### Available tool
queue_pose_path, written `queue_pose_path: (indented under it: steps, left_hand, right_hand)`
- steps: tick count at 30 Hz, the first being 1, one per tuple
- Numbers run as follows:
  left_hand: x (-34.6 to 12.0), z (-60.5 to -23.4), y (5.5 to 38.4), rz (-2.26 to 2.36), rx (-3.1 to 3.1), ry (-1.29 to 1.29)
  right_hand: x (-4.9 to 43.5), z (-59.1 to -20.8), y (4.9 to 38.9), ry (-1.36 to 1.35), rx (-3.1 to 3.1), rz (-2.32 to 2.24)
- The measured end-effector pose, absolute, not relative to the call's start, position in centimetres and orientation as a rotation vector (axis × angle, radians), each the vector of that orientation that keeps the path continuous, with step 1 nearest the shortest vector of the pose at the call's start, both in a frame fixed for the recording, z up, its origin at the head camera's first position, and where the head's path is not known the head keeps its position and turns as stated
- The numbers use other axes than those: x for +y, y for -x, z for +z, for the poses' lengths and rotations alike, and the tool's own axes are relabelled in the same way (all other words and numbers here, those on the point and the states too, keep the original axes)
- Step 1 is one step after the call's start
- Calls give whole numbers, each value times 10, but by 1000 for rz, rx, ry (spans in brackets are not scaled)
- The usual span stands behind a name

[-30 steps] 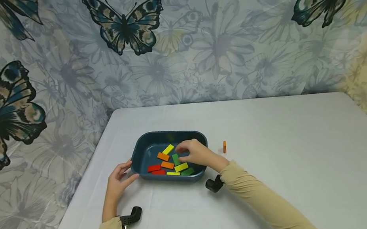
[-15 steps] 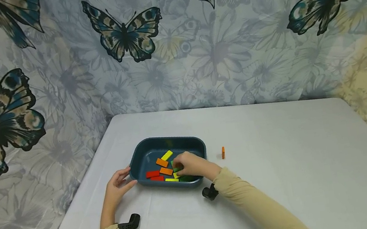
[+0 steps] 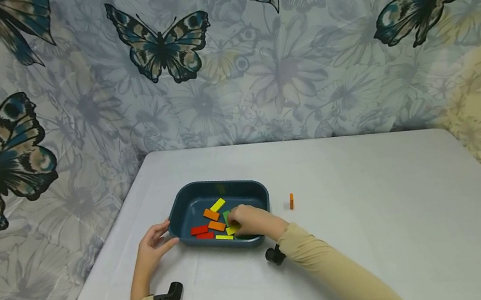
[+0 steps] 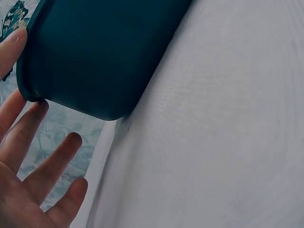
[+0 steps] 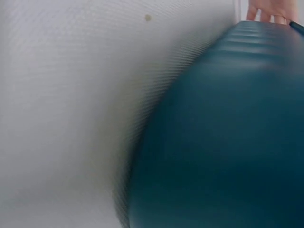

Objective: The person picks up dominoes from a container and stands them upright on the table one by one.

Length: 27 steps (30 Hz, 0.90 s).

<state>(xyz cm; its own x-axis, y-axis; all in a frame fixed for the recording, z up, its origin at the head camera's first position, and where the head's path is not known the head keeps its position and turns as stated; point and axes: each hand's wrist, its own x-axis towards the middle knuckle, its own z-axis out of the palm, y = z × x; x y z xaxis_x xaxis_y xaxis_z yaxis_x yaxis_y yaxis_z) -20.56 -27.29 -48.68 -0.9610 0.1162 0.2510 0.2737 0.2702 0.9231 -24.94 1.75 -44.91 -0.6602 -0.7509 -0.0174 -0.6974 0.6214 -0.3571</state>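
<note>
A dark teal rectangular tub (image 3: 188, 215) stands on the table with several small flat blocks inside. They include a red block (image 3: 199, 230), an orange block (image 3: 211, 214), a yellow block (image 3: 218, 205) and a partly covered green block (image 3: 226, 218). My left hand (image 3: 151, 249) touches the tub's left end; in the left wrist view its spread, fairly straight fingers (image 4: 57, 164) meet the rim. My right hand (image 3: 257, 219) reaches into the tub's right part, over the green and yellow blocks. Its fingertips are hidden, so a grip cannot be made out. The right wrist view shows mostly tub wall (image 5: 223, 142).
One orange block (image 3: 291, 201) stands on edge to the right of the tub. A white cloth covers the table (image 3: 373, 213). Behind it hangs a backdrop (image 3: 290, 74) with butterflies and flowers. Each wrist wears a black camera (image 3: 169, 295).
My right hand has lowered in the tub and shifted toward the near side, covering more of the green and yellow blocks. The left hand stays at the tub's end. The head view has tilted slightly.
</note>
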Motion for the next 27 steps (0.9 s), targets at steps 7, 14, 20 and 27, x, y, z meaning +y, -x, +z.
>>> queue_pose_path:
  steps: [7, 14, 20, 27]
  left_hand:
    - [-274, -489, 207, -1784, -2348, 411]
    - [-274, -493, 208, -1796, -2308, 441]
    - [-273, -489, 208, -1801, -2350, 390]
    - [-273, -488, 206, -1799, -2361, 384]
  right_hand:
    - [16, -449, 248, 1217, 2684, -467]
    - [15, -447, 247, 1207, 2734, -375]
    - [15, -446, 248, 1220, 2747, -333]
    - [17, -448, 247, 1216, 2721, -431]
